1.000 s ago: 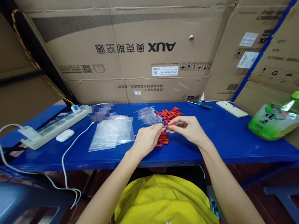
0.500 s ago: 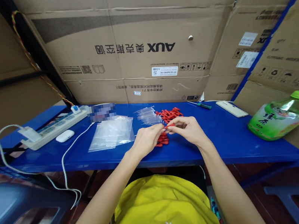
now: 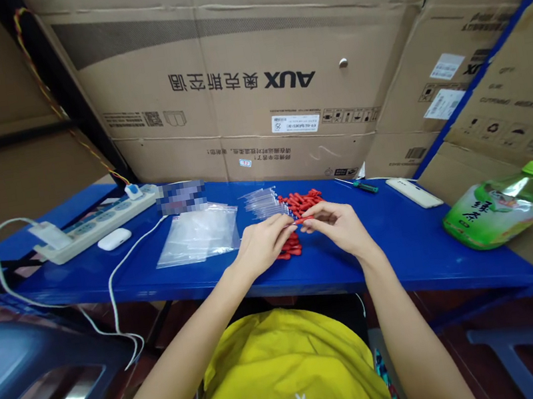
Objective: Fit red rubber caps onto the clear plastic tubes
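My right hand (image 3: pixel 344 226) pinches a small red handle-like piece (image 3: pixel 305 220) between thumb and fingertips, over the middle of the blue table. At its left end, the fingers of my left hand (image 3: pixel 264 243) are closed; whatever they grip is mostly hidden. Behind the hands lies a pile of red pieces (image 3: pixel 303 202), and to its left a row of thin clear rods or tubes (image 3: pixel 263 204). A second group of red pieces (image 3: pixel 293 246) lies just below my fingertips, partly covered by my left hand.
Clear plastic bags (image 3: pixel 197 236) lie left of my hands. Farther left are a power strip (image 3: pixel 98 223), a white case (image 3: pixel 114 239) and white cables. To the right lie a screwdriver (image 3: pixel 364 186), a pale phone-like slab (image 3: pixel 414 192) and a green bottle (image 3: pixel 493 211). Cardboard (image 3: pixel 231 43) walls the back.
The red piece shows more plainly between my hands, and my right fingers have shifted slightly to the right. The camera view has tilted a little.
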`<state>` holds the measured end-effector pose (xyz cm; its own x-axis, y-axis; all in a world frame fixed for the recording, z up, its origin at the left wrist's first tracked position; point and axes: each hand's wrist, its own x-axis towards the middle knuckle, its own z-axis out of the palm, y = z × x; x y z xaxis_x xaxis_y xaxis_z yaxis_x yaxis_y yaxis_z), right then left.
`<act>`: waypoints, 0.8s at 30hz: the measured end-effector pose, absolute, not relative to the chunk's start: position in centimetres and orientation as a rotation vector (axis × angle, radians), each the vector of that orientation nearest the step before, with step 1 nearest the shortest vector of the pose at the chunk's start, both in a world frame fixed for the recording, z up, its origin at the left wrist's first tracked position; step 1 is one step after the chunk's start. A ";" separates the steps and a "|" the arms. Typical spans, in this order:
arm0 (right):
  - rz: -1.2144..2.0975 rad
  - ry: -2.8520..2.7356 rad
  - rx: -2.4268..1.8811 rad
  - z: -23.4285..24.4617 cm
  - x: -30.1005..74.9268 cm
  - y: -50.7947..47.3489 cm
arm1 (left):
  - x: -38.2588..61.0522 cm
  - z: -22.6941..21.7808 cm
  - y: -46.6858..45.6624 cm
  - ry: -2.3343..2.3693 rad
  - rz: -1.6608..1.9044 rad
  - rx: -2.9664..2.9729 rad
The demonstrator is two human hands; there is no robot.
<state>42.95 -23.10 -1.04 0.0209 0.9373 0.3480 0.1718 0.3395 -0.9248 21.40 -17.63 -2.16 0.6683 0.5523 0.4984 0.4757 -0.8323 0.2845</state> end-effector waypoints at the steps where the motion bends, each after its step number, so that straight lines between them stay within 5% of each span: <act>1: 0.822 -1.434 -1.084 -1.0 42.9 -23.1 | 21.4 -2.2 -17.6 0.853 0.868 2.750; 24: 0.809 -1.427 -1.099 -1.3 42.3 -23.1 | 21.2 -2.3 -17.6 0.816 0.824 2.779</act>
<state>42.30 -23.06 -1.34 0.0387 0.9373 0.3464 0.1835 0.3341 -0.9245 21.22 -17.64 -2.26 0.7045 0.5336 0.4678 0.4622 -0.8453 0.2680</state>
